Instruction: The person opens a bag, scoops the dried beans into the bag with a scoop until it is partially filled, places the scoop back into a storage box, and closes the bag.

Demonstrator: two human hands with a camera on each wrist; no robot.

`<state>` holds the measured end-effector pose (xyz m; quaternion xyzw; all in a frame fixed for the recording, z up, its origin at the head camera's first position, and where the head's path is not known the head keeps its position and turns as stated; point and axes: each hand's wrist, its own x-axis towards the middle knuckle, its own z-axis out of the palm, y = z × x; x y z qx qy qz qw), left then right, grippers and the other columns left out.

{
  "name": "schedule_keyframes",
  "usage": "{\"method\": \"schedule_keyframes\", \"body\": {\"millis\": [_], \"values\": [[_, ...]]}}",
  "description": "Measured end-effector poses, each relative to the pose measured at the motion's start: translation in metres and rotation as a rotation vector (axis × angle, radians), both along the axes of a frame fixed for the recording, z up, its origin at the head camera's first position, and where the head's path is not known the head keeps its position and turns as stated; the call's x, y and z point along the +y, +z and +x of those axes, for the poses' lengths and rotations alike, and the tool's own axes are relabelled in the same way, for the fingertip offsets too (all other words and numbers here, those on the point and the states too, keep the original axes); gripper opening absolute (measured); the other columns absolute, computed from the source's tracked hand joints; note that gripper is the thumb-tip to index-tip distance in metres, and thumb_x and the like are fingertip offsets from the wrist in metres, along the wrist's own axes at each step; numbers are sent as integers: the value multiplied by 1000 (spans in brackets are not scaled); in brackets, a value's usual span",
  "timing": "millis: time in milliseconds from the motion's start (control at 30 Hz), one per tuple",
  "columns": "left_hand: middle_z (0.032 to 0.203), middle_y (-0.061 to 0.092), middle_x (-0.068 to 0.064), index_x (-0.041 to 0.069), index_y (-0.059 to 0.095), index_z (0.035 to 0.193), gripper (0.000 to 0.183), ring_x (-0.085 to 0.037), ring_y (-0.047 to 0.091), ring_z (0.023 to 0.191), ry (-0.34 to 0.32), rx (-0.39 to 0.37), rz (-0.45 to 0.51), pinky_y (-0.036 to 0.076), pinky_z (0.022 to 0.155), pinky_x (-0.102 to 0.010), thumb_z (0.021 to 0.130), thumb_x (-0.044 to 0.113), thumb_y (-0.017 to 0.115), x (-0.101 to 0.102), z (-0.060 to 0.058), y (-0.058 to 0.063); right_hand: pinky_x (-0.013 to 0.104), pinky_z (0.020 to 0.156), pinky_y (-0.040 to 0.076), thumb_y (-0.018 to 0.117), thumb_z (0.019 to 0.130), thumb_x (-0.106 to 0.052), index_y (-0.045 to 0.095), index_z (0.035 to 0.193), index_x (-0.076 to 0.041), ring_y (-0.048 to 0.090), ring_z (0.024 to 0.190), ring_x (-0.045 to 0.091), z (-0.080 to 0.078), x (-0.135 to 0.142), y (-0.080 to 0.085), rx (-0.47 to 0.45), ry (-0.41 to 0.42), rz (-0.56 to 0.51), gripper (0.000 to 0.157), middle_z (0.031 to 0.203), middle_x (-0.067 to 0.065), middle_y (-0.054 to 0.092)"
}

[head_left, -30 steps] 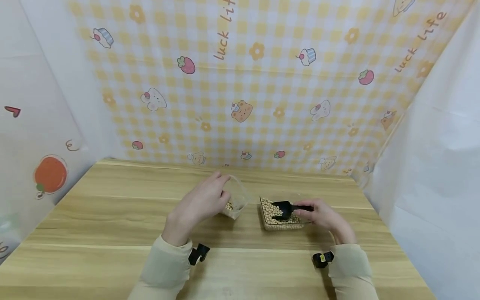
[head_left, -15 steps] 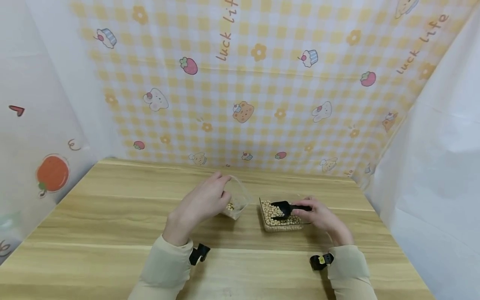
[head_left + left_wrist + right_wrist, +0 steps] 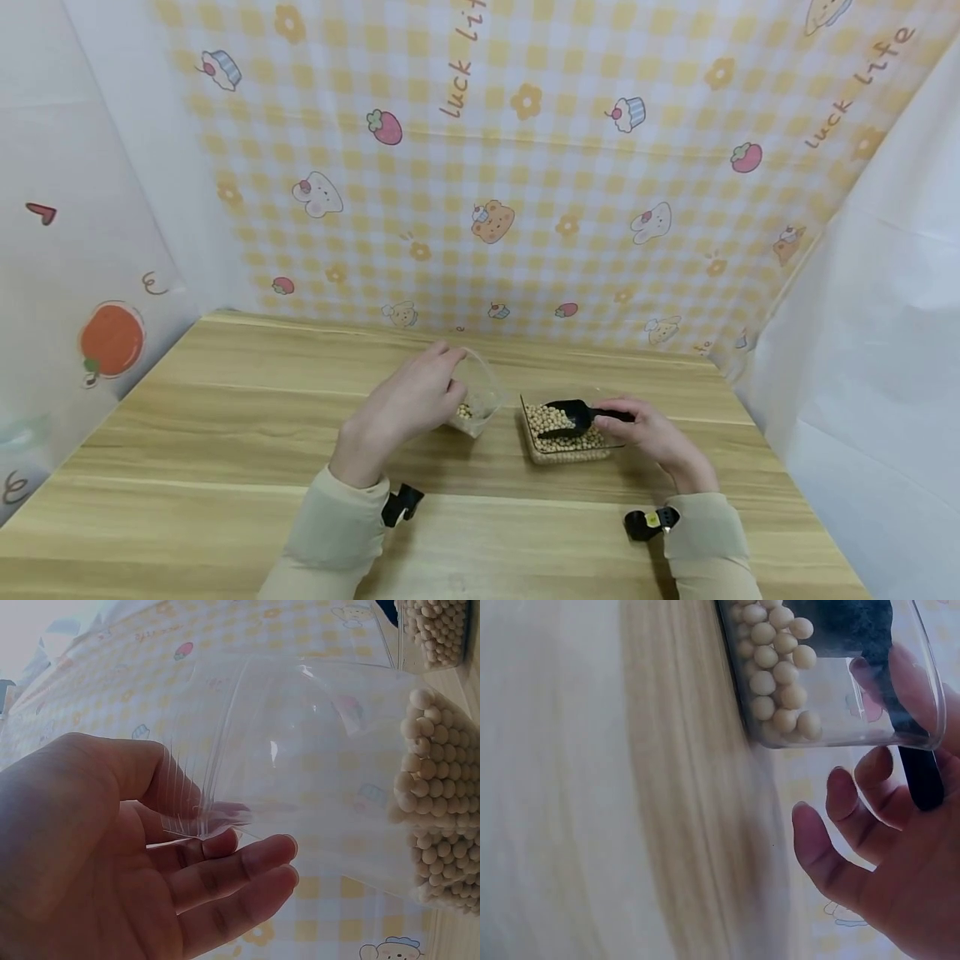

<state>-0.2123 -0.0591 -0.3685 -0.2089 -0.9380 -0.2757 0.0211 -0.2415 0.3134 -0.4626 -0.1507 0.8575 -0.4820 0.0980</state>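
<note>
A clear plastic bag (image 3: 300,742) with pale round beans (image 3: 442,765) in its bottom stands on the table. My left hand (image 3: 408,396) pinches its upper edge between thumb and forefinger, the other fingers (image 3: 240,874) loosely bent below. To the right is a clear box (image 3: 570,456) of the same soybean-like beans (image 3: 547,419). My right hand (image 3: 648,429) grips the handle of a black scoop (image 3: 576,415), whose head lies among the beans inside the box. In the right wrist view the handle (image 3: 922,776) passes over the box rim, and several fingers stay off it.
The wooden table (image 3: 225,467) extends around both containers. A yellow checked cloth (image 3: 450,183) hangs behind it, with white sheets (image 3: 862,350) at the sides. Black wrist cameras (image 3: 651,523) sit on both cuffs.
The scoop has tilted slightly among the beans, its head turning with my right hand. My left hand keeps its pinch on the bag. The whole head view has shifted slightly.
</note>
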Motion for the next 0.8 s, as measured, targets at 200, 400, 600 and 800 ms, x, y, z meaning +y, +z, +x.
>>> {"method": "schedule_keyframes", "body": {"millis": [200, 400, 600, 800], "values": [[134, 51, -10, 2, 48, 142, 52, -22, 53, 95, 2, -8, -8, 45, 91, -38, 91, 11, 46, 1, 0, 1, 38, 93, 44, 64, 95, -22, 62, 127, -1, 54, 111, 28, -1, 5, -1, -24, -4, -18, 39, 123, 18, 60], [130, 52, -10, 1, 49, 142, 53, -21, 52, 89, 1, 1, -12, 45, 85, -36, 90, 11, 46, 1, 0, 1, 33, 83, 50, 62, 96, -18, 57, 130, 6, 60, 96, 24, -1, 12, -2, -39, -5, -74, 42, 111, 18, 65], [132, 52, -11, 1, 50, 141, 52, -22, 52, 92, -2, 9, -8, 46, 89, -38, 90, 10, 45, 2, 0, 0, 32, 79, 52, 61, 97, -16, 53, 131, 11, 62, 91, 18, 0, 18, -4, -46, -60, -146, 44, 106, 3, 68], [132, 52, -10, 1, 50, 141, 51, -21, 52, 91, -5, 13, 4, 45, 87, -36, 91, 10, 45, 1, 0, 0, 31, 77, 53, 57, 98, -9, 51, 130, 16, 60, 90, 14, -1, 20, -4, -17, -76, -261, 41, 106, -9, 66]]}}
